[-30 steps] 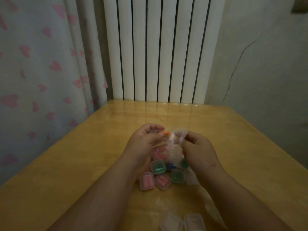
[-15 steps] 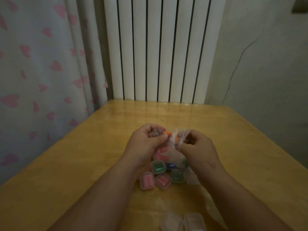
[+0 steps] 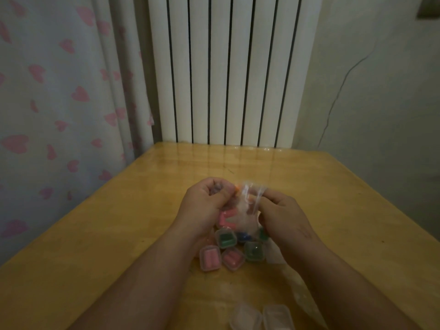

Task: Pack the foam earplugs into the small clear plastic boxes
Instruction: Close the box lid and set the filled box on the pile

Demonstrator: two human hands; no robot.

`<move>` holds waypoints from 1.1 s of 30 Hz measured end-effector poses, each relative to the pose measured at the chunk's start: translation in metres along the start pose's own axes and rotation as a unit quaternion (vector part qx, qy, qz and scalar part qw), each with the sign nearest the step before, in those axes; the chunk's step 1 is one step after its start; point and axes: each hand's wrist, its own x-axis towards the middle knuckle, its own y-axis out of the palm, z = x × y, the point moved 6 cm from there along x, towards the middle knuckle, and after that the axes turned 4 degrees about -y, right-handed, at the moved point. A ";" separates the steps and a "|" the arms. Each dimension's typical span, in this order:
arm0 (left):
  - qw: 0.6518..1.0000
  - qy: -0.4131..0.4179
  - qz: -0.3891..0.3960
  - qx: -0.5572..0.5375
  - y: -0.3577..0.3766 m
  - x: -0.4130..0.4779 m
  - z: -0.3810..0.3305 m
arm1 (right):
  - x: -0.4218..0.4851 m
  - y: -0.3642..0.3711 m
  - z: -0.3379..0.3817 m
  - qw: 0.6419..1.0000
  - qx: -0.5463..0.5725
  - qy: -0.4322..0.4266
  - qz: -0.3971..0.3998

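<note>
Your left hand and right hand both pinch the crumpled clear plastic bag above the small clear plastic boxes on the yellow wooden table.

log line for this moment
left hand: grips bag | right hand: grips bag | filled boxes: on table | empty boxes: near edge

The curtain is off-white, scattered with pink hearts. The radiator is white with dark gaps between its ribs. The table is honey-yellow wood. The wall is grey-green with a thin dark crack. The small boxes are clear; among them show pink earplugs, green earplugs and blue earplugs. An orange earplug shows by the transparent plastic bag.
</note>
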 end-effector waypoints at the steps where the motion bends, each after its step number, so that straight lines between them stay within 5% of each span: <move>1: 1.000 -0.001 0.003 0.010 0.001 -0.001 0.000 | 0.000 0.000 0.002 1.000 0.020 -0.004 0.003; 10: 0.996 -0.014 0.047 0.069 0.007 -0.005 0.000 | -0.002 0.001 0.006 0.995 -0.075 -0.066 -0.017; 33: 0.995 -0.003 0.015 0.096 0.006 -0.005 -0.002 | -0.005 -0.001 0.012 0.992 -0.017 -0.115 -0.043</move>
